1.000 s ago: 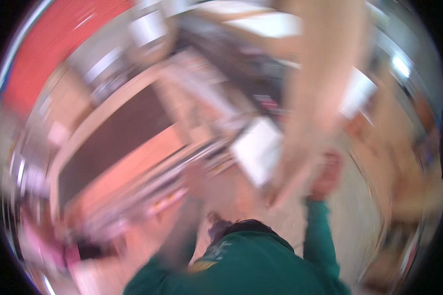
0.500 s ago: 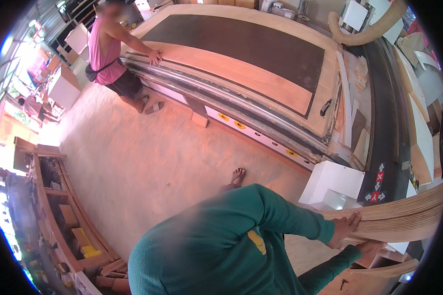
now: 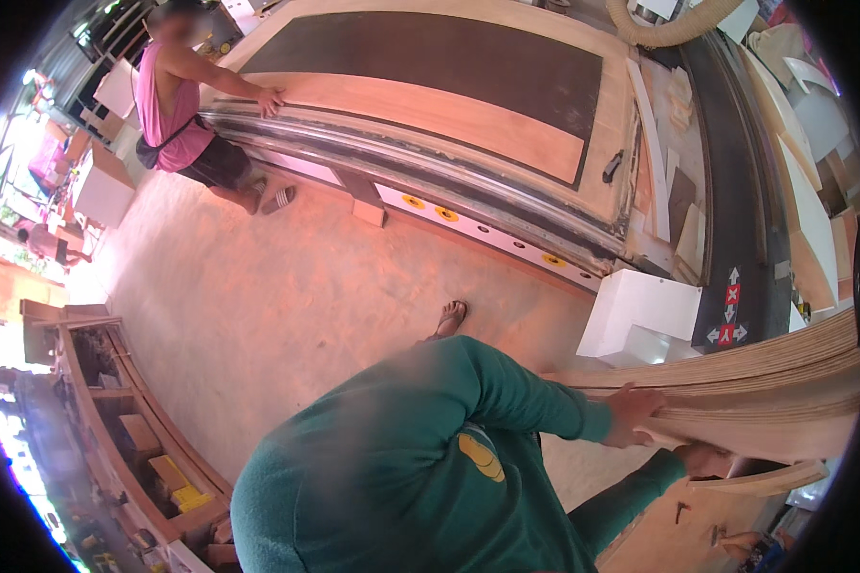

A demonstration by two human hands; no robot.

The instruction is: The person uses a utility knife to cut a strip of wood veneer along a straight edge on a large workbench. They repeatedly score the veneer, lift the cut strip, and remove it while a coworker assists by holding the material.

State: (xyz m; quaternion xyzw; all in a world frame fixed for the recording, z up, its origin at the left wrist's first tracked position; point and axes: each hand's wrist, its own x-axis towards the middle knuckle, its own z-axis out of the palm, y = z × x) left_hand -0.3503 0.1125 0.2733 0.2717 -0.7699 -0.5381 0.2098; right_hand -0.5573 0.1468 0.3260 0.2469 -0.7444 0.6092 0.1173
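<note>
A thick stack of thin plywood sheets with layered edges runs along the right side. My left hand lies against its near edge, fingers stretched out and apart. Lower down, my right hand is at the underside of the stack, just above a curved-looking wooden piece. The right fingers are partly hidden by the wood and I cannot make out their grip. Both my arms are in green sleeves. A broad smooth wood face shows between the layered edges.
A large flat machine bed bears a dark panel. A person in a pink top stands at its far left, hand on its edge. A white machine housing is beside the stack. A wooden shelf unit stands at left. Someone's hand shows lower right.
My view has shifted, so the machine bed sits further left and higher. Both my hands stay at the plywood stack; more smooth wood face shows between its edges.
</note>
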